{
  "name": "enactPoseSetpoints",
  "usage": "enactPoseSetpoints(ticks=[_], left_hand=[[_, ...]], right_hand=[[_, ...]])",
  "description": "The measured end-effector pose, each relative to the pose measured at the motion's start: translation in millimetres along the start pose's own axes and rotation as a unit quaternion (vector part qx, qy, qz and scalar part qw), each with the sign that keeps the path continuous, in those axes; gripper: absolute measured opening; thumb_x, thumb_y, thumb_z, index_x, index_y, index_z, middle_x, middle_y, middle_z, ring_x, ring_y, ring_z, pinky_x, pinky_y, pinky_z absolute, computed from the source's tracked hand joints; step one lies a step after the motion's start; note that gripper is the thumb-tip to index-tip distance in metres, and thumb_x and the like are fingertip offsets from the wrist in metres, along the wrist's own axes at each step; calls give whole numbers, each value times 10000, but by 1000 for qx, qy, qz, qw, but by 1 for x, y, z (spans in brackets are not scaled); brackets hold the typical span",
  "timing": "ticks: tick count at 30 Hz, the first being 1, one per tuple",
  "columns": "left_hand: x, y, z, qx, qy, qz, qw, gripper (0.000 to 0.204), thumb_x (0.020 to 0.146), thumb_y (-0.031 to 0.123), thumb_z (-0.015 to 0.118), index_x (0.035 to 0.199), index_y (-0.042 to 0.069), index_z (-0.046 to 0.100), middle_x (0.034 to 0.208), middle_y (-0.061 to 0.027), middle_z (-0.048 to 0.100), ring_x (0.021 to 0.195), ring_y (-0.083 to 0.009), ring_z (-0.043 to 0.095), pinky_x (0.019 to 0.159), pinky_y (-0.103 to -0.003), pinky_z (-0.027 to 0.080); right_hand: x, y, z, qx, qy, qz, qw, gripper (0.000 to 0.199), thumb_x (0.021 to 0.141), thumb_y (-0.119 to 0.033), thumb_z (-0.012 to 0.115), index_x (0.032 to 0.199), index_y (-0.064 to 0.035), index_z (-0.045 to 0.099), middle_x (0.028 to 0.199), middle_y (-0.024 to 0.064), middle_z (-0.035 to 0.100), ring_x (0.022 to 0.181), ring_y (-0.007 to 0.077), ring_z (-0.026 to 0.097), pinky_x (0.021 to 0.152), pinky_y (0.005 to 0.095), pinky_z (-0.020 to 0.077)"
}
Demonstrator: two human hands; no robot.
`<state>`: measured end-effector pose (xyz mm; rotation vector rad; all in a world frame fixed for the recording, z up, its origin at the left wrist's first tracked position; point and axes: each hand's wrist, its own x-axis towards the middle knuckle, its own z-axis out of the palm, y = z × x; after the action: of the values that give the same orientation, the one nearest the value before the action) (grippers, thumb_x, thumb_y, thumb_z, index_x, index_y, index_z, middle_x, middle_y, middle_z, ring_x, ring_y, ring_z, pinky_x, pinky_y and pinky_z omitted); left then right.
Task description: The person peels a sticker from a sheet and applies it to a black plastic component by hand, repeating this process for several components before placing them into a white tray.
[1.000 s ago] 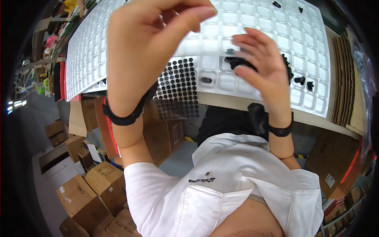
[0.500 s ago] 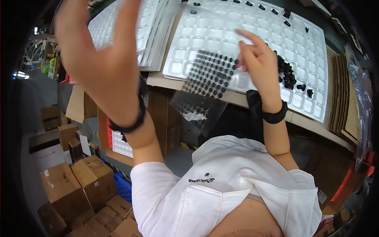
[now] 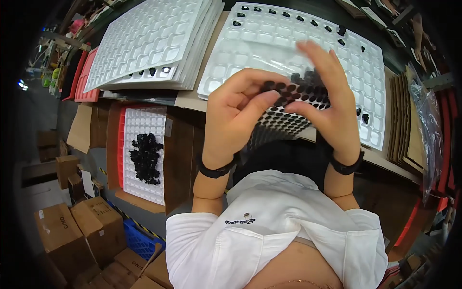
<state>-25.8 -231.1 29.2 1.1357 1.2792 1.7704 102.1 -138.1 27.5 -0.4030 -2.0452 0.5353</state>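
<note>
Sheet: I hold a clear sheet of black round pads (image 3: 293, 108) up between both hands, above the near edge of the white tray.
Left hand: my left hand (image 3: 240, 113) pinches the sheet's left edge, fingers curled narrow.
Right hand: my right hand (image 3: 332, 108) grips the right edge, fingers raised.
Tray: the white cell tray (image 3: 269, 43) lies just beyond, mostly bare, a few black pieces (image 3: 288, 15) along its far edge.
Left: a stack of white trays (image 3: 149, 43).
Near left: a red-rimmed tray (image 3: 132, 125) carrying a heap of black parts (image 3: 144, 156).
</note>
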Motion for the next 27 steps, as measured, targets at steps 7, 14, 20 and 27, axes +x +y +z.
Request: enactPoseSetpoints(ticks=[7,14,20,27], left_hand=[[-12,0,-21,358,117,322,869,227,689,-82,577,908,-48,528,890,-114,580,796,-153,559,710,-216,427],[-21,-17,-26,154,30,149,976,105,686,-29,610,782,-17,568,704,-80,594,602,-109,557,551,-208,434],[-24,-46,-17,154,97,151,972,58,696,-11,615,735,-14,571,614,-62,576,533,-94,532,498,-191,409],[-25,-73,-13,177,131,145,965,54,717,17,615,732,-8,570,580,-50,562,492,-75,494,453,-180,374]], right_hand=[[-16,-16,5,149,-119,166,967,251,633,39,609,881,10,574,822,73,553,743,132,550,659,229,436],[-22,-18,10,162,-181,216,946,198,626,45,612,817,20,570,729,48,533,693,113,530,641,215,428],[-34,-10,19,121,-78,205,968,134,654,1,622,773,14,562,684,76,558,612,146,550,572,222,440],[-40,1,20,85,-122,227,963,157,655,1,625,796,16,556,689,86,570,613,150,564,576,219,444]])
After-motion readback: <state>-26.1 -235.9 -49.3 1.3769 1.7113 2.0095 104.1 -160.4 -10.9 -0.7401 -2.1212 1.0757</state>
